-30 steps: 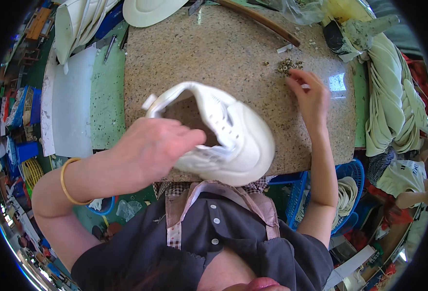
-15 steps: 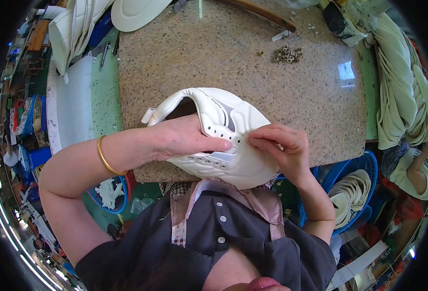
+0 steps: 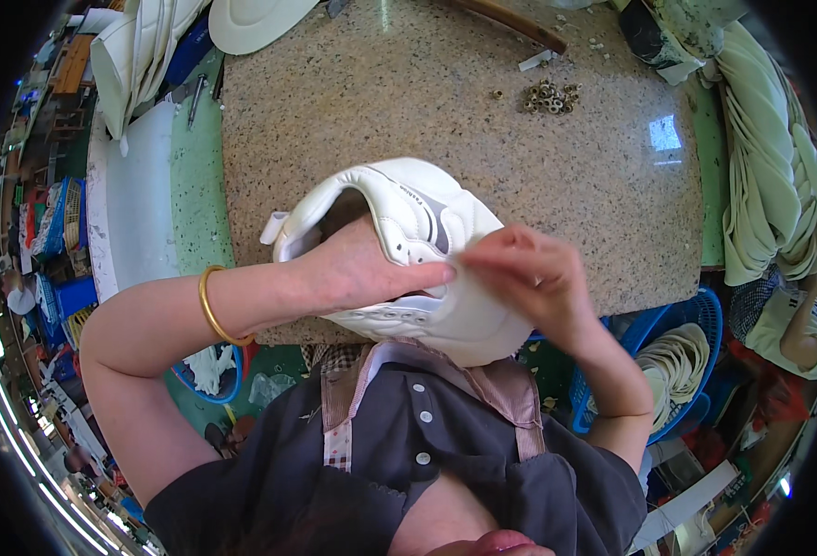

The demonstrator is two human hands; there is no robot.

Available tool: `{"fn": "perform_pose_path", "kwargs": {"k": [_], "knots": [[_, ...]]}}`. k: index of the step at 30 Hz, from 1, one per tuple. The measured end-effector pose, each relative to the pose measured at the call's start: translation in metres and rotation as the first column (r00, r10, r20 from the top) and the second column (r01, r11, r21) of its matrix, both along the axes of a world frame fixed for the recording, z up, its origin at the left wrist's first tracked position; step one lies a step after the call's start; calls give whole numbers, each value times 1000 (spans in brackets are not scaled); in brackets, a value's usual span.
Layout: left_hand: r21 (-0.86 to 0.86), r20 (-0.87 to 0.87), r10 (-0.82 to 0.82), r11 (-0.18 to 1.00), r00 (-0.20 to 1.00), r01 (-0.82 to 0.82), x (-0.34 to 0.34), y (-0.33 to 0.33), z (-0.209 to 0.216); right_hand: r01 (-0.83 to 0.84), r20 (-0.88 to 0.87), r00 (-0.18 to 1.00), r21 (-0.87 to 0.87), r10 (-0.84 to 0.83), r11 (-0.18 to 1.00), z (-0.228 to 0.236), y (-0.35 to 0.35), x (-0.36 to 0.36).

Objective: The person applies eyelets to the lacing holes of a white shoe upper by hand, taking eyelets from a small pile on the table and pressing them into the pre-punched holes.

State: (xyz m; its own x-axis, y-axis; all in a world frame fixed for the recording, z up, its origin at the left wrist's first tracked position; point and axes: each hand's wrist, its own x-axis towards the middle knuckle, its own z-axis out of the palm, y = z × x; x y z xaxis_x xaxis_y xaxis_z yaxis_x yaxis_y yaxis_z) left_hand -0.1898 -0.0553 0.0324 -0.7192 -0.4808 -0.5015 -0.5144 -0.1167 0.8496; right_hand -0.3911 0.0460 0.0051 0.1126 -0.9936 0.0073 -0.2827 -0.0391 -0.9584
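A white shoe upper (image 3: 492, 320) with grey trim and two rows of eyelet holes is held over the near edge of the stone slab. My left hand (image 3: 358, 264) reaches inside through its opening, the thumb lying outside beside the eyelet row, so the upper is gripped between thumb and hidden fingers. At the same row, my right hand (image 3: 534, 278) has its thumb and fingertips drawn together in a pinch. Motion blurs those fingers, and whatever they hold is too small to make out. Farther back on the slab lies a small pile of metal eyelets (image 3: 549, 97).
The speckled stone slab (image 3: 334, 111) rests on a green bench. A wooden handle (image 3: 510, 23) lies at its far edge. White pieces hang at far left and right. Blue baskets (image 3: 712, 334) stand below on both sides, and a metal tool (image 3: 195, 100) lies at left.
My right hand has shifted slightly up and left over the eyelet row and is now blurred. The shoe upper has tilted a little; my left hand keeps its hold.
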Motion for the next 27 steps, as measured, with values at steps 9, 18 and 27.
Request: {"fn": "perform_pose_path", "kwargs": {"k": [9,18,27], "knots": [[351,-17,-8,936,1000,13,16,-14,0,-56,-690,564,-579,-452,814,-19,-98,-59],[328,-174,-6,942,985,64,15,-22,-6,97,201,973,94,-114,991,23,-26,2],[282,-242,-34,954,970,104,15,-20,-2,-58,-77,996,-168,45,984,5,-16,26]]}}
